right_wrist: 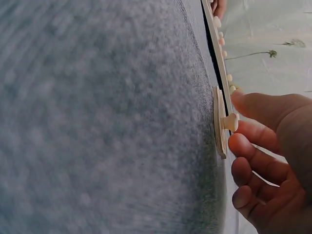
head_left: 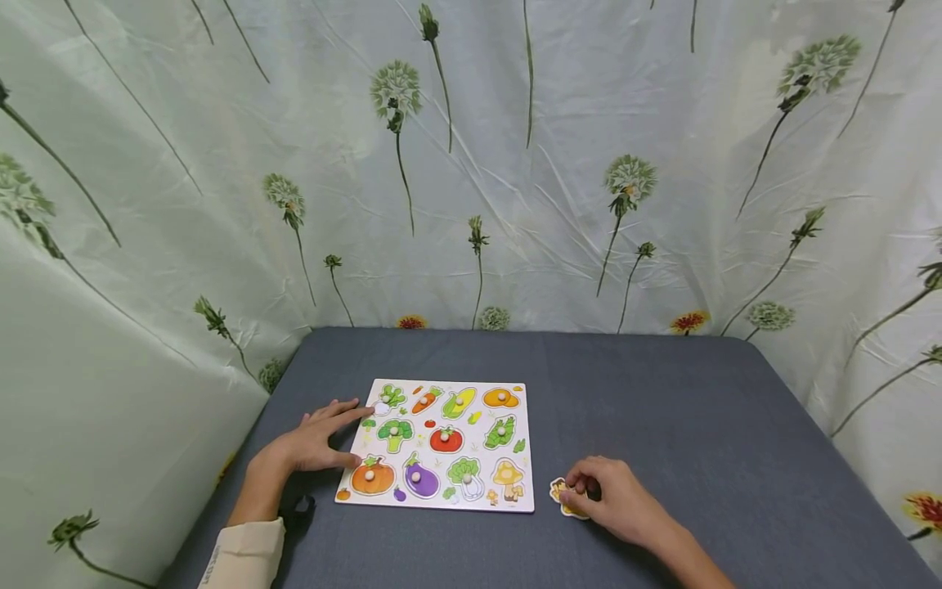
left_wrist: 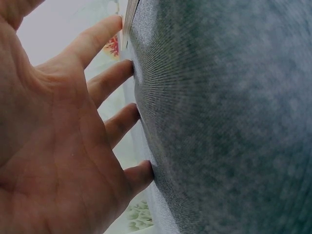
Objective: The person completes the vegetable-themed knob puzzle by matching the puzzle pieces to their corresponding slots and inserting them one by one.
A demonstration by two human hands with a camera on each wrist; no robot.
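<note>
A wooden knob puzzle board (head_left: 471, 499) with vegetable pictures lies flat on the table. My left hand (head_left: 318, 442) spreads its fingers at the board's left side, with the index finger and thumb touching its edge. In the left wrist view, the other fingertips (left_wrist: 136, 111) rest on the cloth. To the right of the board lies a yellow mushroom-shaped puzzle piece (head_left: 559, 491), partly covered by my right hand (head_left: 611, 495). The right wrist view has its knob (right_wrist: 230, 122) beside my thumb and index finger, a small gap showing at the thumb. The piece sits flat on the cloth.
Knobbed pieces such as the tomato (head_left: 446, 442), eggplant (head_left: 422, 481) and pumpkin (head_left: 373, 479) sit in the board. The mushroom spot (head_left: 508, 474) at its lower right has no knob. Dark grey cloth covers the table (head_left: 662, 409); a dandelion-print curtain (head_left: 545, 245) hangs behind.
</note>
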